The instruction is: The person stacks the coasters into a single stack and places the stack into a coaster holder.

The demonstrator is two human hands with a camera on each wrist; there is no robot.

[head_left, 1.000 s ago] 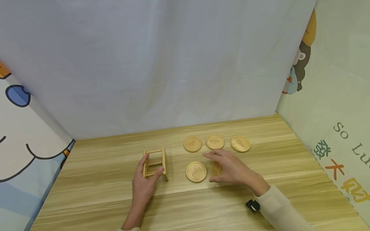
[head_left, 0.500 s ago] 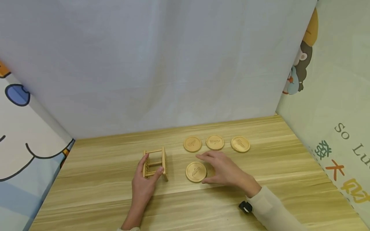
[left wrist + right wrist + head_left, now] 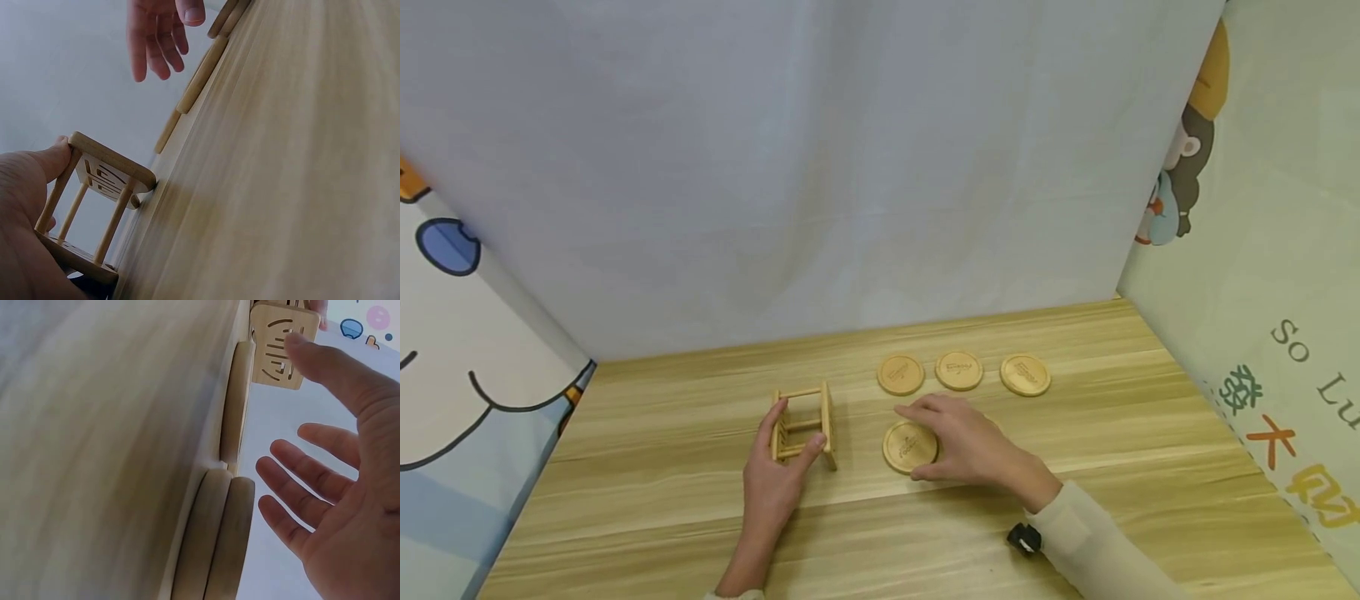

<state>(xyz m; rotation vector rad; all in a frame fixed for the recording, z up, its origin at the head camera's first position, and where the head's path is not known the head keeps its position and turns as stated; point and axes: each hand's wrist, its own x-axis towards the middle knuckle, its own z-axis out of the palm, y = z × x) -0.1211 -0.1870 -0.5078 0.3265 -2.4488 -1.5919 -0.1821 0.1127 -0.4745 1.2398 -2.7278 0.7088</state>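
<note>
- The wooden rack (image 3: 828, 429) is held upright on the table (image 3: 625, 500) by the left hand (image 3: 775, 483), with the thumb pressed to one side panel and the fingers laid on the other.
- The rack is formed of two panels joined by thin rods; slots are cut through the panels, as is shown by both wrist views.
- The right hand (image 3: 962, 442) is held above the table with its thumb and fingers spread well apart; nothing is gripped by it.
- The front coaster (image 3: 906, 451) is set flat to the right of the rack, and its right edge is overlapped by the right hand in the head view (a gap is shown between the fingers and the coaster in the right wrist view).
- Two stacked coasters, an upper one (image 3: 231, 540) and a lower one (image 3: 201, 540), are shown beneath the right hand in the right wrist view; in the head view they are mostly hidden by that hand.
- Three more coasters are laid in a row farther back: the left coaster (image 3: 900, 375), the middle coaster (image 3: 958, 370) and the right coaster (image 3: 1026, 374), with a wider gap left before the last.
- Round faces with a small engraved mark are shared by the coasters in the row and the front one; the lettering cannot be read with certainty.
- The right wrist is covered by a pale sleeve (image 3: 1086, 542), beside which a small black object (image 3: 1025, 538) is seen.
- The table is backed by a plain grey cloth (image 3: 850, 167) and flanked on the right by a pale green sheet (image 3: 1225, 308) printed with lettering.
</note>
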